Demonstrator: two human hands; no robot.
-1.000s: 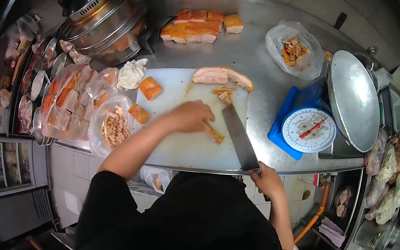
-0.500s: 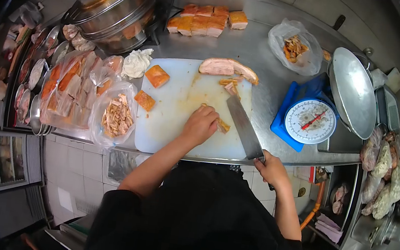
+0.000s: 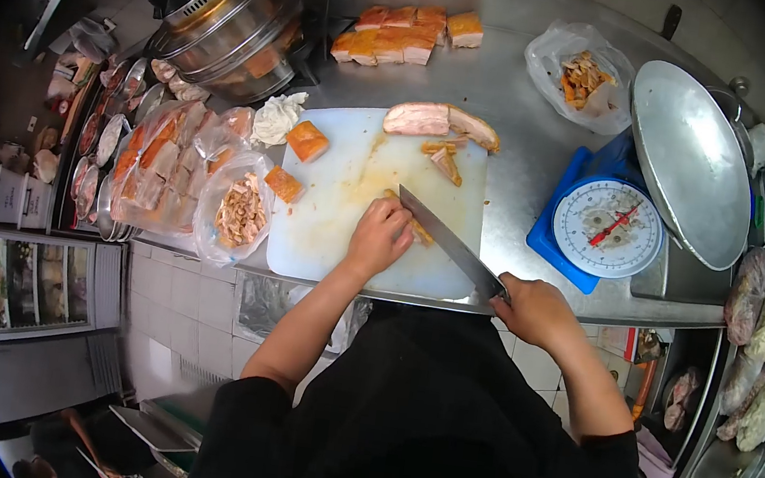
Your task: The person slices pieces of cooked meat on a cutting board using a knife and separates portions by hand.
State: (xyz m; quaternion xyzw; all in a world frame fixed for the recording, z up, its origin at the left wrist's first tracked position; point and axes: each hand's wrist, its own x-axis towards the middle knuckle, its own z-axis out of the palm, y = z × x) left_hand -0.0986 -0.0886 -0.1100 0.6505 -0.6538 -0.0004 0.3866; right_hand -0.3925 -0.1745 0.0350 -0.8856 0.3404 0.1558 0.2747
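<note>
On the white cutting board (image 3: 314,250), my left hand (image 3: 380,237) has its fingers curled down on a small strip of roast pork (image 3: 421,234), partly hidden by the fingers and blade. My right hand (image 3: 536,310) grips the handle of a cleaver (image 3: 447,238). Its blade slants across the board, with the tip right beside my left fingers and the edge by the strip. Farther back lies a long slab of roast pork (image 3: 419,119), with a few cut slices (image 3: 446,163) just in front. Two crisp-skinned pork chunks (image 3: 307,142) rest at the board's left side.
Right of the board stands a blue dial scale (image 3: 608,229) with a metal pan (image 3: 691,162). Bags of cut pieces (image 3: 241,210) sit left and back right (image 3: 581,80). Several pork blocks (image 3: 389,42) and a glass-bowled cooker (image 3: 237,25) stand behind.
The cleaver has moved left from the cut slices to the strip under my left hand. Those slices now lie free of the blade. The camera view has shifted a little.
</note>
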